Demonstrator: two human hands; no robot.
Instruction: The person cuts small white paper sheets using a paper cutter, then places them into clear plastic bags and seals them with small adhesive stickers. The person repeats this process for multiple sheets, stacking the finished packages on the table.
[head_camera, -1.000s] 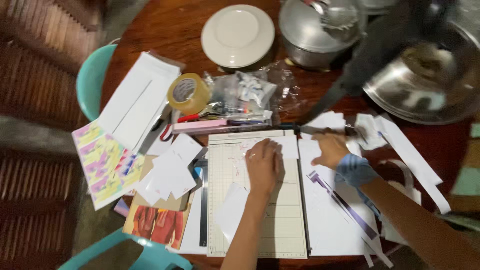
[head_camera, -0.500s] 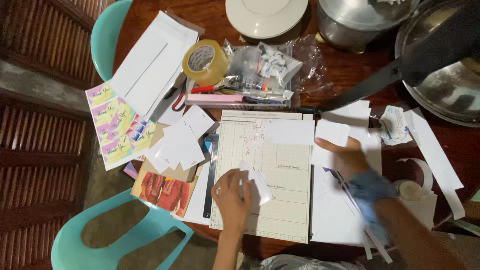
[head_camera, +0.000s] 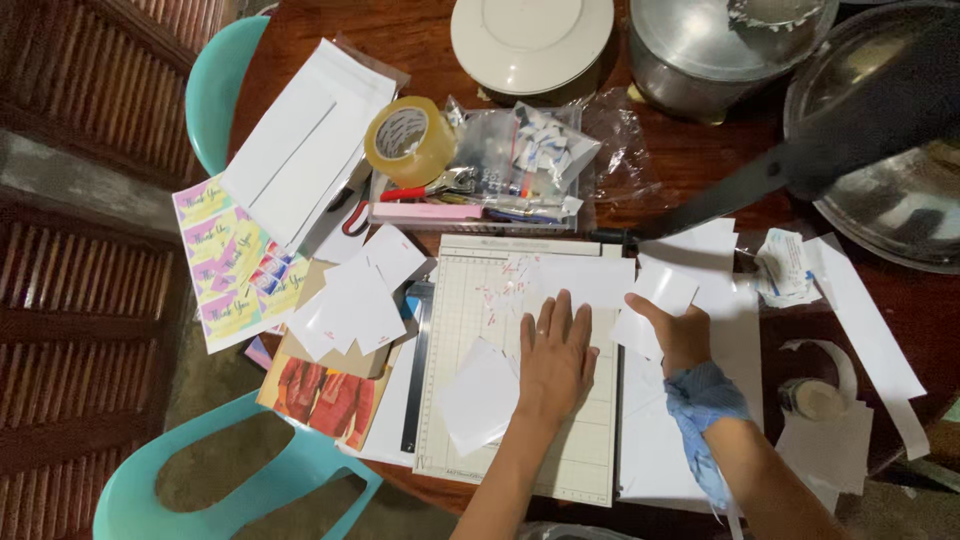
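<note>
My left hand lies flat with fingers spread on the pale gridded paper trimmer board. Its fingertips touch the lower edge of a white sheet at the top of the board. A loose white paper piece lies on the board just left of that hand. My right hand, with a blue cloth wrapped around the wrist, pinches a small white card beside the board's right edge, over larger white sheets.
The trimmer's black blade arm is raised toward the upper right. Behind the board stand a tape roll, a clear tray of scissors and pens, a white lid and metal pots. Small white cards and a colourful sticker sheet lie left, paper strips right, and teal chairs left.
My left hand let go of the white piece and slid up and right to press flat on the board. My right hand lifted a small white card.
</note>
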